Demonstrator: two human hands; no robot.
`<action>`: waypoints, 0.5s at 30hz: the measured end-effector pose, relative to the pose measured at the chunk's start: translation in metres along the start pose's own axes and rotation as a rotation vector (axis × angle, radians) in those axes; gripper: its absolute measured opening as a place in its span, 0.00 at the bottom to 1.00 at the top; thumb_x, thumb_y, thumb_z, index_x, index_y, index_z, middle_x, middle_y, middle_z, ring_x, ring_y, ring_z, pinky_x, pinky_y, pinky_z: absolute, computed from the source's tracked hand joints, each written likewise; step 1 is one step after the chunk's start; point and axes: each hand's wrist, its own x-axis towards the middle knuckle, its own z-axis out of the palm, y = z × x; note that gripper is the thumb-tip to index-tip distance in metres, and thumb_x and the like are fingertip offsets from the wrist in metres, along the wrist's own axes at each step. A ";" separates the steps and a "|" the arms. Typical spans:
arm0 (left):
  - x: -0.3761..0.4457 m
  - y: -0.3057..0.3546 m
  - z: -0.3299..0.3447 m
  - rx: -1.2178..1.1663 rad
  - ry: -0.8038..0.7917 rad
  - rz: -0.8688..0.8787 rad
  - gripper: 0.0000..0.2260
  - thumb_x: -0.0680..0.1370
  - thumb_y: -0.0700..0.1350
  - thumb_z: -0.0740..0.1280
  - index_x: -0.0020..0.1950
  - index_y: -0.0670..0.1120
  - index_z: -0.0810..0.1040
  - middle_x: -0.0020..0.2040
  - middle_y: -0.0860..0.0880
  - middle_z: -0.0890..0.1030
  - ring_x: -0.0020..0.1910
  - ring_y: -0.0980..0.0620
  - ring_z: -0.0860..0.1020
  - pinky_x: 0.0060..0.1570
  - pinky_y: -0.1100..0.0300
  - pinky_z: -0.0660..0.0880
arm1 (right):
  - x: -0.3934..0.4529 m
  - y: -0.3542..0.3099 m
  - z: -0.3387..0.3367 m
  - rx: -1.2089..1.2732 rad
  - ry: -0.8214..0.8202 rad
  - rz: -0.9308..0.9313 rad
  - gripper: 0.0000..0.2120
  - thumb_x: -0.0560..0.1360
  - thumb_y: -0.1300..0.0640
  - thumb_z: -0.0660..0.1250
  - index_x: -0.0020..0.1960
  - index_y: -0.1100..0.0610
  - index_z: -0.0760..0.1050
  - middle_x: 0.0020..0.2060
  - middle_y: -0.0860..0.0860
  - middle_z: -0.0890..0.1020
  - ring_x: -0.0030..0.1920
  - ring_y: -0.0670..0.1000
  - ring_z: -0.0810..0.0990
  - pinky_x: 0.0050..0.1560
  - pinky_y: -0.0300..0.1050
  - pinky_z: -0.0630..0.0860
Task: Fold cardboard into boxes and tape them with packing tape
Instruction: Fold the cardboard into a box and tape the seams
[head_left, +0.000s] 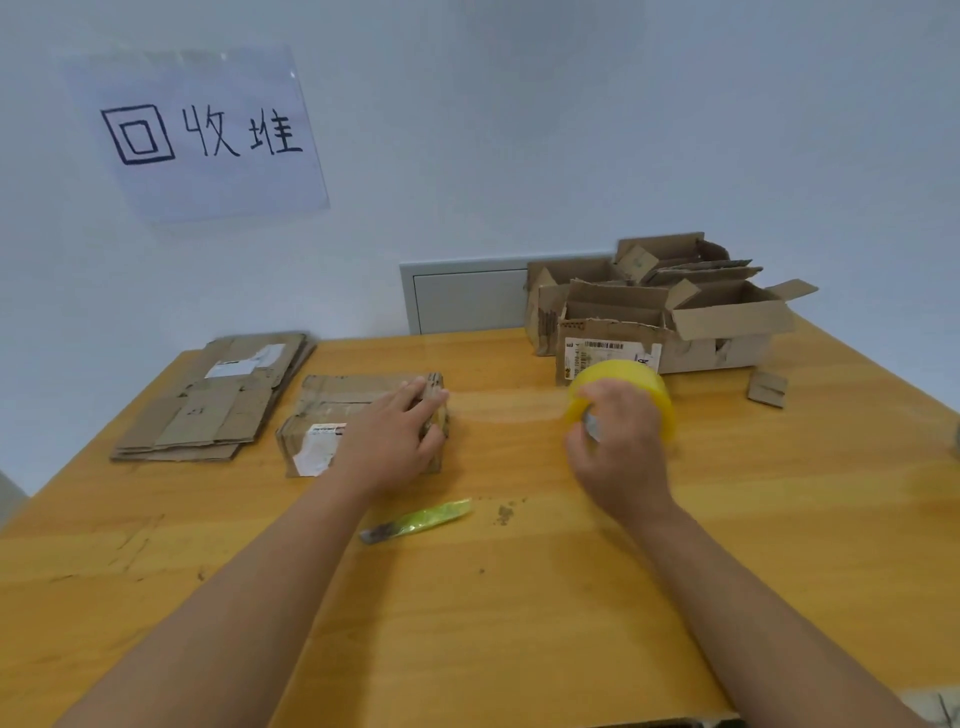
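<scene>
Wooden tabletop (519, 597) seen from above, bearing all the work. At the far right stands a cluster of opened boxes (670, 312) with flaps raised; at the far left lies a stack of flattened cardboard (208, 400). Nearer the centre sits a small folded box (332, 415) carrying a white label. The left hand (395, 436) presses on its right end, fingers nearly straight, holding the flaps down. The right hand (618, 452), well apart from the box, grips a yellow roll of packing tape (623, 395), fingers curled around its near side; the image is blurred here, so no free tape end can be made out. A green-handled cutter (415, 519) lies untouched on the tabletop between the forearms. The corrugated board is judged light and stiff but worn, likely to spring open unless pinned along the seam; the roll is best held through its core.
</scene>
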 end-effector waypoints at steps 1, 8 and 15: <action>0.000 0.000 0.000 -0.001 -0.001 -0.001 0.22 0.83 0.56 0.52 0.79 0.60 0.59 0.81 0.53 0.56 0.79 0.51 0.56 0.73 0.51 0.60 | -0.003 -0.015 0.007 0.052 -0.120 -0.101 0.15 0.72 0.55 0.61 0.55 0.60 0.78 0.49 0.57 0.80 0.52 0.57 0.75 0.52 0.55 0.76; 0.002 0.000 0.002 -0.012 0.007 -0.001 0.23 0.83 0.55 0.53 0.78 0.59 0.61 0.81 0.52 0.57 0.79 0.50 0.57 0.72 0.51 0.61 | -0.020 -0.081 0.055 0.024 -0.925 -0.266 0.18 0.84 0.48 0.56 0.69 0.54 0.73 0.64 0.52 0.74 0.64 0.54 0.68 0.64 0.51 0.68; 0.002 -0.003 0.008 -0.017 0.044 0.002 0.23 0.82 0.55 0.54 0.78 0.59 0.63 0.80 0.52 0.58 0.78 0.50 0.60 0.70 0.51 0.64 | 0.001 -0.087 0.052 0.029 -1.100 -0.195 0.05 0.80 0.51 0.64 0.50 0.52 0.71 0.49 0.50 0.74 0.52 0.53 0.71 0.48 0.48 0.67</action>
